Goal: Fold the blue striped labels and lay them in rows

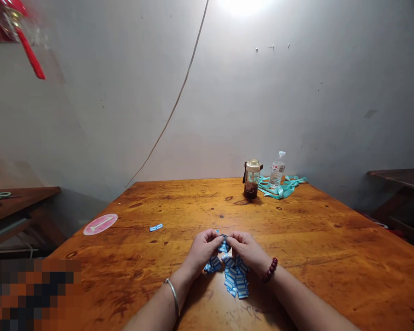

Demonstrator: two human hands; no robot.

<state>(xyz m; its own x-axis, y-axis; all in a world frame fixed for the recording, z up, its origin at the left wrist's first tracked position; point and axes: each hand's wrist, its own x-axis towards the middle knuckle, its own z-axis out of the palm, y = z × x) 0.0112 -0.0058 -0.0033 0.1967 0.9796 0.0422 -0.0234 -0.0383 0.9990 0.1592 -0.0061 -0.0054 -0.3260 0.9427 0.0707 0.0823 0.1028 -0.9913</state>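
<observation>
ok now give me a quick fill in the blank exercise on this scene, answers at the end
1. The left hand and the right hand pinch a small piece patterned in blue and ____.
2. The silver bangle is on the ____ wrist.
3. The bracelet on the other wrist is made of dark round ____.
4. In this view, the water bottle stands to the ____ of the handled jar.

Missing words: white; left; beads; right

A small blue-and-white label (224,247) is pinched between the left hand (203,252) and right hand (245,250). A loose, overlapping heap (237,279) is spread beside the right hand, a smaller pile (213,265) is partly covered by the left, and a single flat piece (156,227) is set well apart, leftward of it.
</observation>
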